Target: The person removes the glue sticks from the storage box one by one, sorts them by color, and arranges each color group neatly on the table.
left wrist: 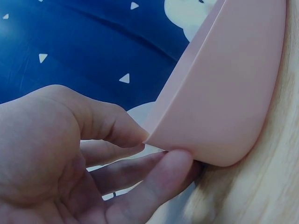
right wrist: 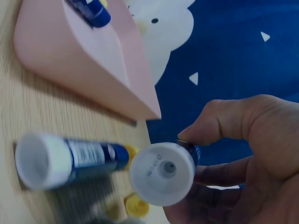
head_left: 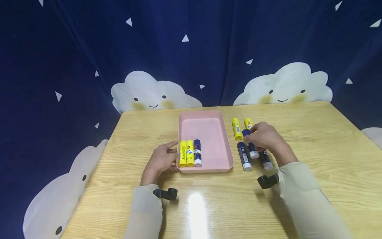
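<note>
In the head view my left hand (head_left: 159, 161) holds the near left corner of a pink tray (head_left: 212, 139); the left wrist view shows digits at its rim and outer wall. Two yellow glue sticks (head_left: 183, 153) and a navy one (head_left: 197, 152) lie side by side in the tray. To its right, my right hand (head_left: 267, 136) pinches another navy glue stick (head_left: 253, 151) near its blue end, white end (right wrist: 161, 173) facing the right wrist camera. Close beside it lies a navy glue stick (head_left: 244, 156), and one more (head_left: 266, 160) lies partly under the hand.
Two yellow glue sticks (head_left: 237, 128) lie on the wooden table (head_left: 226, 202) beyond the right hand, one partly covered by it. A dark blue curtain (head_left: 167, 39) with clouds and triangles hangs behind the table's far edge.
</note>
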Available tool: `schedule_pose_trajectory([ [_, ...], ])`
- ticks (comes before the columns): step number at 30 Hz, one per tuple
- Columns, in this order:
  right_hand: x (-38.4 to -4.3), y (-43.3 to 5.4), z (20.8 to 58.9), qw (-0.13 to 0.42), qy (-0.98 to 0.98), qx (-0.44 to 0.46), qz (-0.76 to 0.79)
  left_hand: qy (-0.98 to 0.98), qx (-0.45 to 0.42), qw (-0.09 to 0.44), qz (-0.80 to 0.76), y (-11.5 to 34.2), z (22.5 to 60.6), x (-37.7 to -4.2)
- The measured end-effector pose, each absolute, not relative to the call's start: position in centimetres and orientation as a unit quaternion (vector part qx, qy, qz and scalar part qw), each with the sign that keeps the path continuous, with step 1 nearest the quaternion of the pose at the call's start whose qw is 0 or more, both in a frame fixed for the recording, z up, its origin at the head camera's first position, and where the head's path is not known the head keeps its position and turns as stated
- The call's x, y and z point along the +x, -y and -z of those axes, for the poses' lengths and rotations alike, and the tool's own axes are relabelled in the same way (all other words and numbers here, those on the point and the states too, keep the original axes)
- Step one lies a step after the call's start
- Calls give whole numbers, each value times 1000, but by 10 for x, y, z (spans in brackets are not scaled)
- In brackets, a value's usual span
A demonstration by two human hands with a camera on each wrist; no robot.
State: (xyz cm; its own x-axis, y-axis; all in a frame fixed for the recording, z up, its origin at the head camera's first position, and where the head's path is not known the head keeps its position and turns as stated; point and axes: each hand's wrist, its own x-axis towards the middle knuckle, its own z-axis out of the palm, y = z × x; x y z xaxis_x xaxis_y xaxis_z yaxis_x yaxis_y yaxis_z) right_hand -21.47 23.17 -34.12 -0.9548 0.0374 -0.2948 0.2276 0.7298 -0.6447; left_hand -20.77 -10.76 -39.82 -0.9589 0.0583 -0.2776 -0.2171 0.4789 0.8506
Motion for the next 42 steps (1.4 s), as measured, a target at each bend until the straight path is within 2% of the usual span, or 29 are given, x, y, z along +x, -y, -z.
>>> schedule_pose_trajectory([
  [29,-208,-310,363,151,-926,82,337,-850,-52,131,-508,108,403,-207],
  [42,-209,-327,373,151,-929,94,326,-853,-49,122,-505,106,401,-208],
])
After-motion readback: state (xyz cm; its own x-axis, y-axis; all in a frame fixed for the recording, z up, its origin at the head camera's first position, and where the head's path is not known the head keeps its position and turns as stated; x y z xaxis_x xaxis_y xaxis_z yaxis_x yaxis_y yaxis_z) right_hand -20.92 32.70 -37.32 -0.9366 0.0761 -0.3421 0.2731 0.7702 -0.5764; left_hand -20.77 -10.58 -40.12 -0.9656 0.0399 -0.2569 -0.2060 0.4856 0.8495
